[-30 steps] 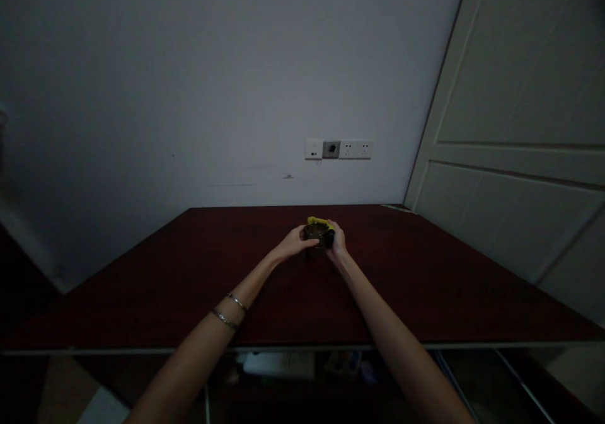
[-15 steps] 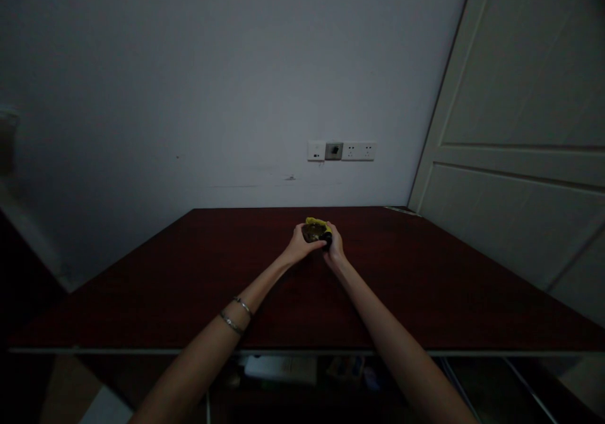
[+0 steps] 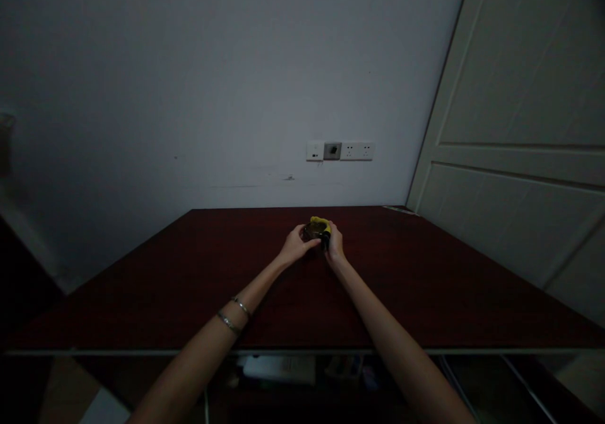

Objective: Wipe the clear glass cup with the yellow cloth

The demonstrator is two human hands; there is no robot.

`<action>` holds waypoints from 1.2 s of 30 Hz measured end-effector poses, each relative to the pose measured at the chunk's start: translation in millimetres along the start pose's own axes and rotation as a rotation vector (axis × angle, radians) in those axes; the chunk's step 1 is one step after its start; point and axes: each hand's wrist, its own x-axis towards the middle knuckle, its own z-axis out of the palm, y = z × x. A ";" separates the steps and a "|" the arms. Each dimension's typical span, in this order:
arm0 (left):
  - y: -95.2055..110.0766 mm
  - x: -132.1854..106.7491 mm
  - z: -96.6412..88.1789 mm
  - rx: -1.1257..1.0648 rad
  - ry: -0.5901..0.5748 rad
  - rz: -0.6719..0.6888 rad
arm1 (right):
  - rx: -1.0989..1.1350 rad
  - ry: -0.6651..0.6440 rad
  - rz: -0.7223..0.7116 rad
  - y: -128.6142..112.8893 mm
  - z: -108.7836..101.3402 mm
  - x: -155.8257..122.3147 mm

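Over the far middle of the table, my two hands are close together around a small, dark, shiny brownish object (image 3: 314,230) that looks glassy; its kind is hard to make out in the dim light. My left hand (image 3: 295,244) grips its left side, thumb along the near edge. My right hand (image 3: 335,242) is closed at its right side, by a black part (image 3: 325,240). Something yellow and soft-looking, like a cloth (image 3: 320,222), lies along the far edge and runs to my right fingers. The fingers behind the object are hidden.
A dark red tabletop (image 3: 189,285) spreads around my hands, its far edge at a pale wall with sockets (image 3: 357,151). At right stands a white panelled door (image 3: 515,115). Below the front edge, a shelf holds a whitish box (image 3: 278,369) and other dim items.
My hands keep their hold on the dark object, which has turned slightly. The yellow piece has shifted a little to the right, and my left hand has moved slightly left.
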 end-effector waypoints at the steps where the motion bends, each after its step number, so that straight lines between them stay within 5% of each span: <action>1: -2.2 1.5 -1.3 0.048 0.052 -0.014 | -0.012 0.006 -0.034 3.4 0.8 -0.6; 5: -6.8 4.4 -5.8 0.167 0.156 -0.037 | -0.004 0.029 -0.062 7.9 4.6 -4.4; 10: -0.2 -3.6 0.9 0.249 0.117 0.013 | 0.082 0.010 0.067 -1.7 7.8 -11.8; 19: 5.2 -8.7 1.6 -0.047 -0.261 0.041 | 0.124 0.080 0.145 -12.8 -6.0 -3.0; 25: 9.7 -10.7 -4.9 -0.094 -0.124 0.025 | 0.100 0.054 0.111 -15.4 6.1 -12.4; 31: 9.4 -10.3 -7.4 0.179 0.084 0.042 | 0.075 0.070 0.117 -6.0 10.9 -22.0; 36: 12.5 -9.0 -1.0 0.146 0.178 -0.011 | 0.128 0.092 0.137 -1.4 17.4 -28.7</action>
